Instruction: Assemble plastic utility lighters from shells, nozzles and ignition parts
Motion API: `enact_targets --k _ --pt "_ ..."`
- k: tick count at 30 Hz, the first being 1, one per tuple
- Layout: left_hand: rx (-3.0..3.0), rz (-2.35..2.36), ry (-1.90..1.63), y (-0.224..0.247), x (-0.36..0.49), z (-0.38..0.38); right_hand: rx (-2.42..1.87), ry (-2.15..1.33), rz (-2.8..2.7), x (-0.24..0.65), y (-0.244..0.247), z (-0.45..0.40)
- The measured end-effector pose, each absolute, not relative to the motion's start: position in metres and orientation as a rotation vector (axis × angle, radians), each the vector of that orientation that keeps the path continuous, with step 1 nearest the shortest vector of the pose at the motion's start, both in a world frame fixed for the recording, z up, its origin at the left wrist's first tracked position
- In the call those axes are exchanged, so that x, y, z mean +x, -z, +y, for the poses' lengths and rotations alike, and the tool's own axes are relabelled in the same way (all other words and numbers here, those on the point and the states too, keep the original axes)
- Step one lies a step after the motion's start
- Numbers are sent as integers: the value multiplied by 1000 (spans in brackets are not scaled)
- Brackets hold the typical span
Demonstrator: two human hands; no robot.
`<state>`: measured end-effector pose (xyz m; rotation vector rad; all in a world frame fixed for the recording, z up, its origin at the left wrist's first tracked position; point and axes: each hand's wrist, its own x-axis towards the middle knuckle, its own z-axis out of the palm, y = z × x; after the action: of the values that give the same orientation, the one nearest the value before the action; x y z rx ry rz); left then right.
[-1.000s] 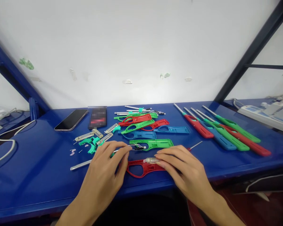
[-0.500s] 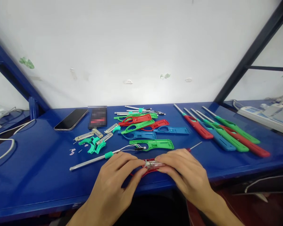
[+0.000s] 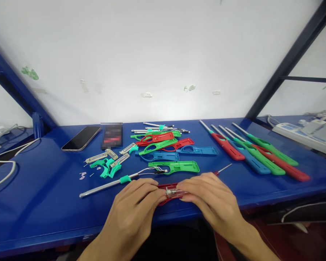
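A red lighter handle half (image 3: 163, 202) lies at the desk's front edge between my hands. Over its hollow is a clear fuel tank (image 3: 174, 192) with a pale valve end facing left. My left hand (image 3: 136, 208) pinches around that valve end and the shell's left part. With thumb and fingers, my right hand (image 3: 216, 199) grips the tank's right end, hiding much of it. Just behind the hands lie a metal lighter tube (image 3: 105, 186) with a teal collar and wires, and a green handle half (image 3: 179, 166). A thin screwdriver (image 3: 223, 168) pokes out past my right hand.
Several coloured handle halves (image 3: 159, 145) are heaped at the back. Left of them are teal triggers (image 3: 105, 170), more clear tanks (image 3: 96, 157), a dark box (image 3: 112, 136) and a phone (image 3: 81, 138). Assembled lighters (image 3: 233, 150) lie at right, near a power strip (image 3: 301, 134).
The clear tank has gone down into the red shell and lies flatter. My left fingertips have shifted slightly left and down, showing more of the shell.
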<state>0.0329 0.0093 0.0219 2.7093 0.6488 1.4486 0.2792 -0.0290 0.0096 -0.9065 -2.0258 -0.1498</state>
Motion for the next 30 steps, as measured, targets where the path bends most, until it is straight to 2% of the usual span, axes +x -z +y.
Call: enact_targets --k 11,17,22,30 --pt "2719 668 -1456 -31 30 9 -948 92 -1989 280 -11 -30" --pt "2668 1141 -1512 -52 -29 28 -958 101 -1911 281 -6 -31" --pt "2305 1834 -1223 -61 -113 59 -950 141 -1920 282 -4 -28" --pt "2166 1926 -1103 -46 -139 73 -952 235 -1905 277 -19 -24"
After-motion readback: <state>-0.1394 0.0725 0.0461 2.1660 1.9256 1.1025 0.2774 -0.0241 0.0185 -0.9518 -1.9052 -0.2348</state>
